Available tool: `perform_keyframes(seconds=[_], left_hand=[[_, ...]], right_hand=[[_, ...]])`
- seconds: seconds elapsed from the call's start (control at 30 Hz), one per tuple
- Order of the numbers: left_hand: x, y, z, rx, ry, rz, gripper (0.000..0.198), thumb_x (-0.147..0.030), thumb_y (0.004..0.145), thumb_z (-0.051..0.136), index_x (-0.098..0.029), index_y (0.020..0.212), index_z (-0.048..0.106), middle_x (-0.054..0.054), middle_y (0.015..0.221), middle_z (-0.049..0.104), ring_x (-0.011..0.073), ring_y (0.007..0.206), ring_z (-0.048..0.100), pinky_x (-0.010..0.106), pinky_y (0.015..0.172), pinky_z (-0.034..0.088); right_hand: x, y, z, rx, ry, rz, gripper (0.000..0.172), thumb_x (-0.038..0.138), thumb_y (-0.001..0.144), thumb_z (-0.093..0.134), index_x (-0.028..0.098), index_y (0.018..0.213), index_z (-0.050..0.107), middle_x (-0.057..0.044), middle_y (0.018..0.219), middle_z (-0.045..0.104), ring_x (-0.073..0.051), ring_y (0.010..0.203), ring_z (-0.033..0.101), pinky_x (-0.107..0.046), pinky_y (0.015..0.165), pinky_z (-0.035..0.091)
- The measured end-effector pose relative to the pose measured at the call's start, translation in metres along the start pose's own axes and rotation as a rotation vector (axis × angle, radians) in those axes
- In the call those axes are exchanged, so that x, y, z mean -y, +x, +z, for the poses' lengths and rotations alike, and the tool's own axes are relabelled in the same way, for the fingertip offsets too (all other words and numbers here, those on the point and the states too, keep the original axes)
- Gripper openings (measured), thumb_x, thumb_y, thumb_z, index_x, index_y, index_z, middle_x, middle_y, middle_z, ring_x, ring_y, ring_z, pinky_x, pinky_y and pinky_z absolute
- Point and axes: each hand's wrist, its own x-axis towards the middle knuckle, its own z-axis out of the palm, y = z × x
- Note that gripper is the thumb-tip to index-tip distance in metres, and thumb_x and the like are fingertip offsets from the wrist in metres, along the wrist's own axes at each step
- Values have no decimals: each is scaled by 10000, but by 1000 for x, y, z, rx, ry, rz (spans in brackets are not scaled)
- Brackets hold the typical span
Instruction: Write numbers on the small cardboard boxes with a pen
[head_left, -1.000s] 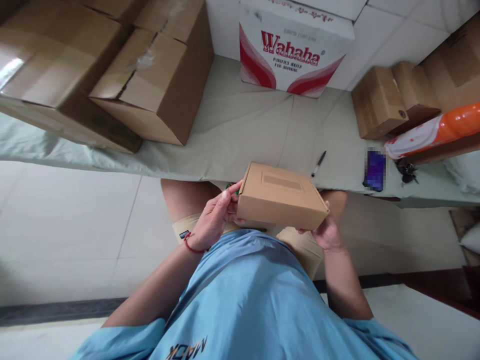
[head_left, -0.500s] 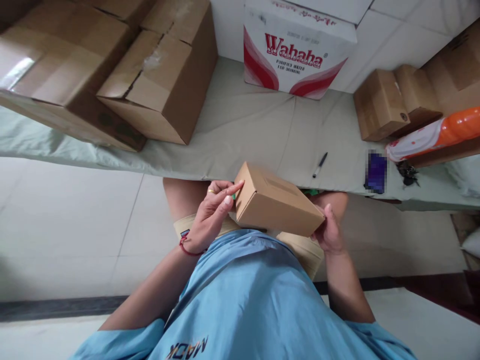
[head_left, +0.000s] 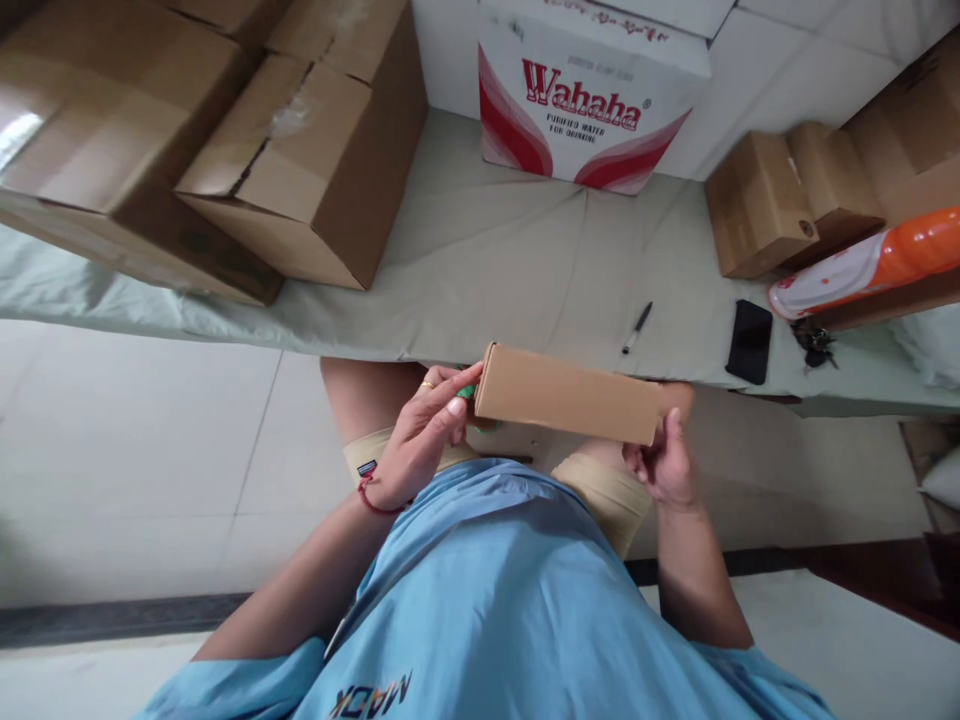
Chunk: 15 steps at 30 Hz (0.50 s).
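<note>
A small brown cardboard box (head_left: 566, 393) is held above my lap, at the table's front edge, with one long narrow side facing me. My right hand (head_left: 670, 467) grips its right end, thumb on the near corner and the other fingers curled underneath. At the left end, my left hand (head_left: 427, 425) has its index finger stretched against the box, the thumb below and the remaining fingers bent and partly hidden. A bit of green (head_left: 466, 391) shows beside the left fingertips; what it belongs to I cannot make out.
On the cloth-covered table (head_left: 480, 260) lie a pen (head_left: 637, 328), a black phone (head_left: 749, 342) and keys (head_left: 814, 343). Large cartons (head_left: 300, 170) stand left, a white Wahaba carton (head_left: 585, 100) behind, smaller boxes (head_left: 761, 205) and an orange-and-white bottle (head_left: 870, 265) right.
The box has turned so its top face no longer shows and a long side faces me. My right hand has shifted slightly right; my left hand stays at the left end.
</note>
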Motion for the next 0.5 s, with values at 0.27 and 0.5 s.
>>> perform_keyframes(seconds=[0.27,0.5], left_hand=[[5,15,5,-50,317,65,502,-540,841,877,-211,1219,851,21,870,572,174,775,575,324,722,595],[15,43,10,-240,476,-124,551,-655,806,795,-139,989,855,71,808,784,238,743,710,322,642,569]], right_hand=[[-1,11,11,-15,-175,-116,671,804,898,696,191,630,637,-8,442,570,-54,308,351,-204,331,189],[6,37,34,52,-170,-37,893,715,851,793,130,1493,588,12,658,735,-74,376,455,-202,381,307]])
